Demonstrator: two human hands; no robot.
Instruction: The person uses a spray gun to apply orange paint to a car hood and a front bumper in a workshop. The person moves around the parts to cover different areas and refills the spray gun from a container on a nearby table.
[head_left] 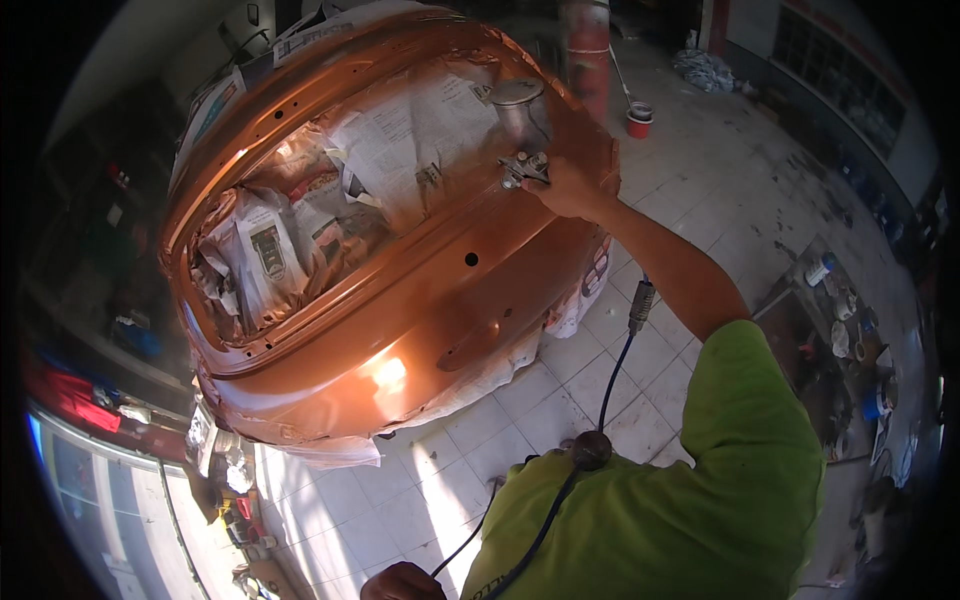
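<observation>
My right hand (570, 190) is closed around a spray gun (525, 170) with a metal paint cup (520, 105) on top, held close to the orange car body (420, 290). Newspaper masking (385, 150) covers its window opening. Below my right forearm a ribbed cylindrical fitting (641, 306) sits on the dark air hose (617, 375), which runs down past a brown round thing (592, 450) I cannot identify. At the lower edge, my left hand (402, 582) is partly cut off and curled closed; a thin dark stretch of hose meets it. Its fingers are in shadow.
White floor tiles (480, 425) surround the car. A red bucket (639, 124) stands near a red pillar (587, 60) at the back. On the right a low dark surface holds cans and jars (843, 305). Tools and boxes (240, 515) lie at the lower left.
</observation>
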